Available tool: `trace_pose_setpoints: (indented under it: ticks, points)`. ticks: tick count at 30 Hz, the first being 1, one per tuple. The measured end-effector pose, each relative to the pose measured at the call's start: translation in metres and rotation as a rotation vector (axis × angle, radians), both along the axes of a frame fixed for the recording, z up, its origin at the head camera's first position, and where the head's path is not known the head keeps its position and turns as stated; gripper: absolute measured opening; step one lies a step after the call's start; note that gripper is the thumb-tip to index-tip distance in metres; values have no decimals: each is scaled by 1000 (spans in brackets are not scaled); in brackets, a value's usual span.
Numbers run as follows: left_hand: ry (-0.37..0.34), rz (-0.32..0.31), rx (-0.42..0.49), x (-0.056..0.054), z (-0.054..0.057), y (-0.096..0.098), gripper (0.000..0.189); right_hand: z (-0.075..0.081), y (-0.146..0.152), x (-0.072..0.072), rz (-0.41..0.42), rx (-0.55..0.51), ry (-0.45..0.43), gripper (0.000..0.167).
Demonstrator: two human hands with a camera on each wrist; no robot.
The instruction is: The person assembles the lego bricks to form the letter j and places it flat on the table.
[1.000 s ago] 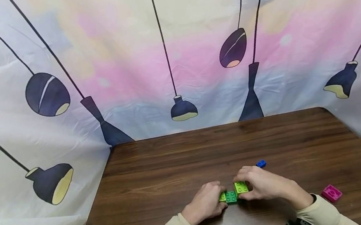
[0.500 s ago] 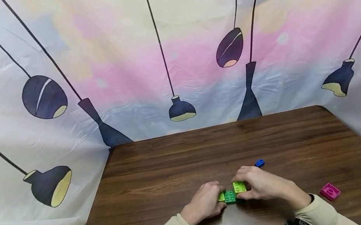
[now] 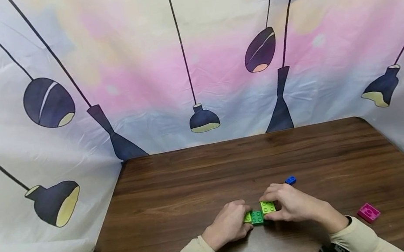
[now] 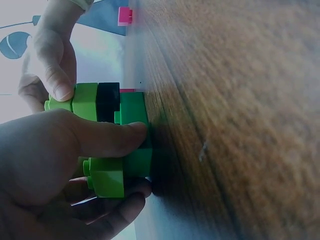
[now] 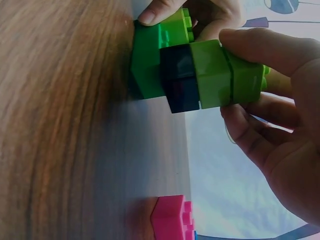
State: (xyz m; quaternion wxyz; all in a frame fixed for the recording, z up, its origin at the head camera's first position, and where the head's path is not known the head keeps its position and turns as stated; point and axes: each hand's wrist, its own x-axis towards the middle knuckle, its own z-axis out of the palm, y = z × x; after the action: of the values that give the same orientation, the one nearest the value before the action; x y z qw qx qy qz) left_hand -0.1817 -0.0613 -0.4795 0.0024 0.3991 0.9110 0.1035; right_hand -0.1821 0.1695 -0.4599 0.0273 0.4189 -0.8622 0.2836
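Note:
My left hand [image 3: 227,224] pinches a low dark-green building-brick base [image 4: 135,107] on the table, thumb along its side. A lime brick [image 4: 107,177] sits on the base's left end, partly covered by this hand in the head view. On the right, my right hand [image 3: 293,204] grips a short stack of two lime bricks [image 5: 214,75] over a dark, nearly black brick [image 5: 181,79]. Thumb and fingers press the upper lime brick's sides. The dark bottom brick is right at the base's right end, and green studs show beside it.
A pink brick [image 3: 368,213] lies to the right, near the right forearm. Behind the right hand is a small blue brick [image 3: 290,180]. The brown wooden table [image 3: 193,171] reaches back to a printed cloth backdrop [image 3: 156,85].

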Motion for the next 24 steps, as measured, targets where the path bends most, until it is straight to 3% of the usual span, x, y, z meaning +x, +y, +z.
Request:
trace_pose_setpoints:
  ticks: [15, 24]
  points:
    - [-20, 4, 7, 2, -5, 2, 20, -5, 1, 4, -16, -28, 9, 32]
    - [-25, 22, 3, -1, -3, 1, 19, -8, 0, 0, -28, -34, 18, 32]
